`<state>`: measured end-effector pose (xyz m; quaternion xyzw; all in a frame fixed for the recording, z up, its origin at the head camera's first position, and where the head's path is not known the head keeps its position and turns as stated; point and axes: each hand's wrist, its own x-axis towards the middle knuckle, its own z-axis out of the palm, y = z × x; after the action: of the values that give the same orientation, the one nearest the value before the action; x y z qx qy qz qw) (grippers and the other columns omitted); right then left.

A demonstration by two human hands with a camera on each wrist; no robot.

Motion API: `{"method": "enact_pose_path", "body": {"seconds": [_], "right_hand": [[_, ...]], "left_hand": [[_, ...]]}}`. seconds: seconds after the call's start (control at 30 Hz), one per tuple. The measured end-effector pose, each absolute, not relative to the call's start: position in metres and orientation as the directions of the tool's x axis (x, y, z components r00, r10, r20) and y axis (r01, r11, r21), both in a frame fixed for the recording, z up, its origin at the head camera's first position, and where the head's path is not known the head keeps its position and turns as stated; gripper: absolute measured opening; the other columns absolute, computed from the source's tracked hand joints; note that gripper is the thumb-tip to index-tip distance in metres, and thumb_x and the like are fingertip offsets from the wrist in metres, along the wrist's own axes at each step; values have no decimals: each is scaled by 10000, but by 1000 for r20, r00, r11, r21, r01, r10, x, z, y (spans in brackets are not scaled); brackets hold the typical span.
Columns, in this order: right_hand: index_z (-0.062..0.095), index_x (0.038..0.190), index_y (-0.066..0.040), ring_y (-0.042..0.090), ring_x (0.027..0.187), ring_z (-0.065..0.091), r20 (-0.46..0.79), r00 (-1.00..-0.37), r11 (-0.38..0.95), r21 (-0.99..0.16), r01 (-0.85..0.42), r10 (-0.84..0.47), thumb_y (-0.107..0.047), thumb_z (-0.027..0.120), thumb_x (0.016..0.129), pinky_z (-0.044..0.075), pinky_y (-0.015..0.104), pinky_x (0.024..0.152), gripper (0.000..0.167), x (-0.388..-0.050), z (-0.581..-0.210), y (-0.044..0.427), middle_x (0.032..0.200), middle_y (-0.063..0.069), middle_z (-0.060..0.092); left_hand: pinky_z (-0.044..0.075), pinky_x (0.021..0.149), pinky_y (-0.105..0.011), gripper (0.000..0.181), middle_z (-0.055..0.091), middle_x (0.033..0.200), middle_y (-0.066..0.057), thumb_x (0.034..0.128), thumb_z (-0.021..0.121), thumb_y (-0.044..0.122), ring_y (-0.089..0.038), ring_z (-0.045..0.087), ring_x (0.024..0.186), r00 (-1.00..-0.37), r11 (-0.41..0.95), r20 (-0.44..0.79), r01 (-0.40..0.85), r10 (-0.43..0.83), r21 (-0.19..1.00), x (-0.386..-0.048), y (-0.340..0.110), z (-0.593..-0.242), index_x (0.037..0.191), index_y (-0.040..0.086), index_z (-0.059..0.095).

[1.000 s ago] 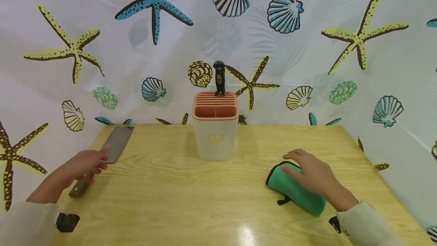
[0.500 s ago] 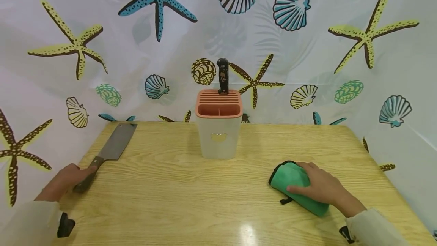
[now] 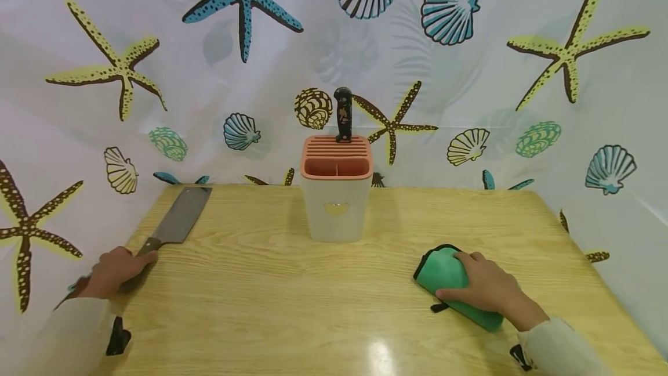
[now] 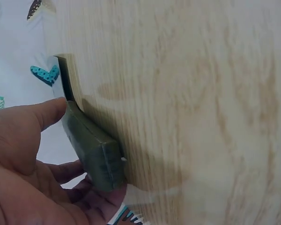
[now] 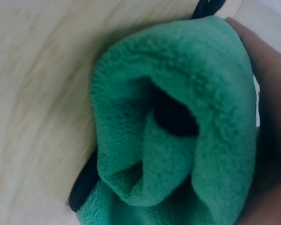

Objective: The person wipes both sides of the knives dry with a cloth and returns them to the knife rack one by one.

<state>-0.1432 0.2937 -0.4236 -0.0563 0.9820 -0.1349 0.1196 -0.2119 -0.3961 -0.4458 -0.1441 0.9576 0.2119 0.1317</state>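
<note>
We face wooden bench (image 3: 292, 300). On it, white knife holder (image 3: 336, 213), coral top: slots behind, divided compartments in front. Right: rolled green cloth (image 3: 440, 271), fluffy, black-edged, our right-hand grip (image 3: 490, 287) curled over it. By left edge: grey cleaver (image 3: 184, 213), our left-hand grip (image 3: 112, 271) pinching dark handle (image 4: 91, 145). Smallest: black-handled knife (image 3: 344, 115), standing in holder's slots.

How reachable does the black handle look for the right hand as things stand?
Probably not immediately: the right hand grips the green cloth and would likely need to let go first, though nothing visible blocks the black handle.
</note>
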Motion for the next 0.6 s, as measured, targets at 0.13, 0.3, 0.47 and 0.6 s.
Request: {"method": "enact_pose_path", "body": {"seconds": [0.13,0.3,0.47,0.6], "right_hand": [[392,1480,26,469,1026,632,-219,-966,961,-265,-75,-136,-665,737,772,545,557,663,1048,-143,-423,293,1345,345,500],[437,1453,27,449,1016,639,-223,-968,970,-235,-64,-117,-665,750,760,547,549,664,1028,-145,-422,290,1343,316,514],[482,1417,39,447,1021,635,-244,-966,975,-219,-34,-89,-677,746,755,546,537,668,1010,-146,-421,288,1349,309,513],[481,1421,34,435,1011,639,-253,-964,977,-212,-23,-77,-689,740,754,542,526,660,1017,-147,-421,288,1348,305,512]], "left_hand": [[365,527,-296,478,341,582,23,957,556,425,-160,392,545,-935,842,-297,-314,-194,438,-212,-394,-448,617,153,359],[390,545,-305,438,436,610,-56,952,567,355,-202,451,589,-927,820,-298,-347,-227,454,-213,-392,-446,647,53,479],[523,705,-428,626,560,1104,-393,951,568,398,-431,597,899,-907,794,-338,-392,-251,464,-215,-389,-444,1144,-198,550],[437,1020,-633,904,213,1474,-466,980,482,498,-599,351,1298,-859,708,-474,-456,-192,539,-219,-387,-439,1464,-218,215]]}}
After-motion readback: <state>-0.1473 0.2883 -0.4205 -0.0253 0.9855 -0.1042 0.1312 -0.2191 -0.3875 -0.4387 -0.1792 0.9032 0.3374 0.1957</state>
